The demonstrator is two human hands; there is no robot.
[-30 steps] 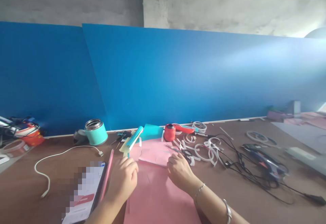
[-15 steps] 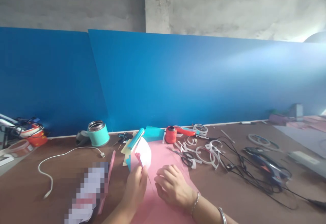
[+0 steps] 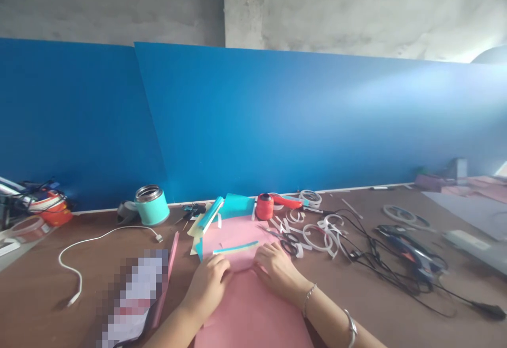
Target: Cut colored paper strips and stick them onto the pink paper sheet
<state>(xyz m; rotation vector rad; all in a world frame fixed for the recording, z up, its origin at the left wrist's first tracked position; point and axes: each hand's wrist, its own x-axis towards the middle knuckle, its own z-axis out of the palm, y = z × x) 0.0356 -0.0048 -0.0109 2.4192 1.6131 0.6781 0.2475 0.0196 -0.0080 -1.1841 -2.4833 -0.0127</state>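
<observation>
A long sheet of pink paper lies before me on the brown table. A folded-over flap of pink paper crosses it, with a thin blue strip along its far edge. My left hand is closed on the flap's left end, fingers curled, thumb toward the middle. At the right end my right hand grips the flap in the same way; its fingertips are partly hidden. Blue paper and a rolled blue piece lie beyond. Scissors rest just past my right hand.
A red hair-dryer-shaped tool stands at the back, near white strips. Black cords and a blue-black tool lie to the right. On the left are a turquoise cup, a white cable and a blurred-out phone-like object.
The piece my left hand held up now lies flat across the pink sheet. My right hand has moved slightly forward and come down onto its right end.
</observation>
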